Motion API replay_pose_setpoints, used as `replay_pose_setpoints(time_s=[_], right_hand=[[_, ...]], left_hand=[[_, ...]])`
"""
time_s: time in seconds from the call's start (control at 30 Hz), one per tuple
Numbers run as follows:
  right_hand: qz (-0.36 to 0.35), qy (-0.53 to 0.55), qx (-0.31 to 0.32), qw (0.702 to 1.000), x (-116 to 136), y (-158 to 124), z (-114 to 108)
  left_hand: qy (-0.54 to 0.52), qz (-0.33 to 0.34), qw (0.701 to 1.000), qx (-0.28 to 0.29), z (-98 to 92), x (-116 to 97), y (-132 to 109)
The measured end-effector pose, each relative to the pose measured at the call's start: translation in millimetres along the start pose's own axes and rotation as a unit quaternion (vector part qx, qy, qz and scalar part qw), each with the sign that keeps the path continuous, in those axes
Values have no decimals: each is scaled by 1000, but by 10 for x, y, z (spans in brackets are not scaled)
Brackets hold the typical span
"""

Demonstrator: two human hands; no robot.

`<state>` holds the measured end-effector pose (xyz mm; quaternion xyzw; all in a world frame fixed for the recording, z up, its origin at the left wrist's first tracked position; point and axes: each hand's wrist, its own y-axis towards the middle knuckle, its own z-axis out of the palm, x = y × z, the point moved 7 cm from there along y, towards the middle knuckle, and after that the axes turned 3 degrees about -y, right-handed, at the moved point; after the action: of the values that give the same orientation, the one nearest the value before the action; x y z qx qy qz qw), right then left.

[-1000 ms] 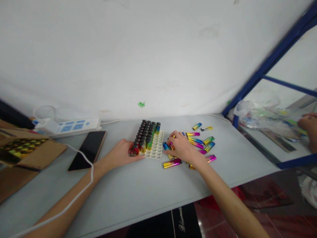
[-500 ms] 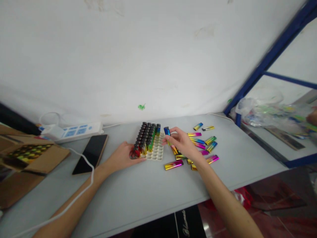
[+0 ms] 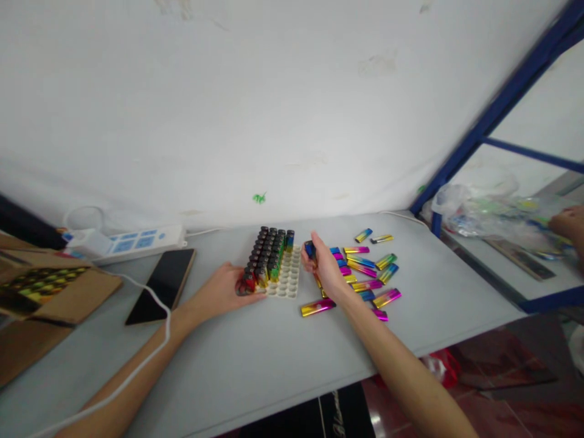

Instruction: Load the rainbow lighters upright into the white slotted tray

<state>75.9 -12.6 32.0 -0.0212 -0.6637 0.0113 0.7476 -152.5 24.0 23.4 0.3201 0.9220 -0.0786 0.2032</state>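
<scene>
A pale tray (image 3: 288, 281) with round holes stands on the grey table, its left part filled with upright lighters (image 3: 269, 252) with black tops. At its front left corner my left hand (image 3: 227, 285) is wrapped round the edge and the red lighter (image 3: 249, 278) there. Just right of the tray, my right hand (image 3: 323, 264) holds a dark blue lighter (image 3: 310, 249) between thumb and fingers, above the table. Loose metallic lighters (image 3: 367, 285) in yellow, pink, blue and green lie scattered to the right of the tray, some partly behind my right hand.
A phone (image 3: 162, 286), a white power strip (image 3: 141, 242) and an open cardboard box (image 3: 82, 292) are on the left. A white cable crosses my left forearm. At right, a blue frame (image 3: 474, 143) stands before plastic bags (image 3: 493, 207) and another person's hand (image 3: 568, 222).
My right hand has turned, tilting the dark blue lighter and lowering it slightly. My left hand stays at the tray. The other person's hand reaches further into view at right.
</scene>
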Motion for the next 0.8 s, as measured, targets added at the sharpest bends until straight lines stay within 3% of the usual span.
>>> replay_pose_setpoints(time_s=[0.2,0.53,0.67,0.8], right_hand=[[37,-17,-82,996,-49,-50,-38],[55,-2,-62,997,-144,-62,24],[-21,-2,-45,999,-68,-33,31],[-109,-70,-59,990,33,-19,-19]], left_hand=[[6,-16,1000,0,-12,-3,-9],[13,-13,1000,4,-18,-19,-6],[18,-12,1000,0,-18,-13,-9],[17,-3,1000,-6,-21,-26,-13]])
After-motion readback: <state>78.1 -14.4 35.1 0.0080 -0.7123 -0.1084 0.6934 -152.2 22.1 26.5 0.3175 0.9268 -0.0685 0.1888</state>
